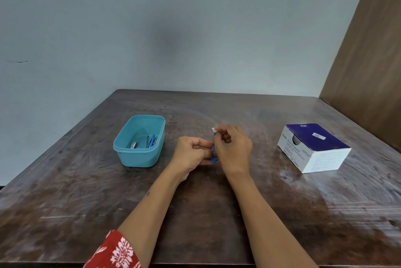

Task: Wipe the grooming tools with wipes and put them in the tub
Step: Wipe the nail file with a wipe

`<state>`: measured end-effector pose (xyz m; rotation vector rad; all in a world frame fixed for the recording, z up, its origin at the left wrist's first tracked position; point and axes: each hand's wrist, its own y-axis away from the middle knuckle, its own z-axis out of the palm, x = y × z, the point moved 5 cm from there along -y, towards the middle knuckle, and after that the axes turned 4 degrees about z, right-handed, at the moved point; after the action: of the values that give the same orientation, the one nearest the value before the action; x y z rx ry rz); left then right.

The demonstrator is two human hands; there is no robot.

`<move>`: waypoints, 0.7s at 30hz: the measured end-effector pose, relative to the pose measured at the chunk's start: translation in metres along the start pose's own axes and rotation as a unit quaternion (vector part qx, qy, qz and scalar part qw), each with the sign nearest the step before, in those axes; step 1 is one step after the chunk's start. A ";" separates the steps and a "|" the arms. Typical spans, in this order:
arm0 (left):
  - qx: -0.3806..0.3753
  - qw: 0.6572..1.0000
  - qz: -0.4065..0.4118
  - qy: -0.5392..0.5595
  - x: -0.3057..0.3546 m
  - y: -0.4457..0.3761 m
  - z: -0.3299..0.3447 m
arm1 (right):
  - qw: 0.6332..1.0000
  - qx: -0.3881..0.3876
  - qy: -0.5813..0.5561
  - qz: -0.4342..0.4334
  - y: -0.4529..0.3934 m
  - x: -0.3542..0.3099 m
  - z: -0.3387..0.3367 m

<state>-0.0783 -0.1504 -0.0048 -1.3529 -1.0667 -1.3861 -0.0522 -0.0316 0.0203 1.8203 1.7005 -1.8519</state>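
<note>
Left hand [192, 152] curls round a small blue-handled grooming tool [213, 155], held above mid-table, long axis near upright | right hand [232, 148] pinches one white wipe [214, 129] at its top end | one teal plastic tub [138, 140] left, holding one metal nail clipper [133, 144] and blue-handled tools [152, 140], count unclear | one purple-and-white cardboard swab box [313, 148] right
</note>
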 end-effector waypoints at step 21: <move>-0.025 0.999 -0.020 0.004 0.000 0.003 0.001 | 1.000 0.018 -0.005 -0.004 -0.001 0.003 0.000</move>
<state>-0.0751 -0.1497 -0.0043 -1.3666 -1.0652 -1.4561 -0.0532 -0.0295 0.0189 1.8169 1.6835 -1.9036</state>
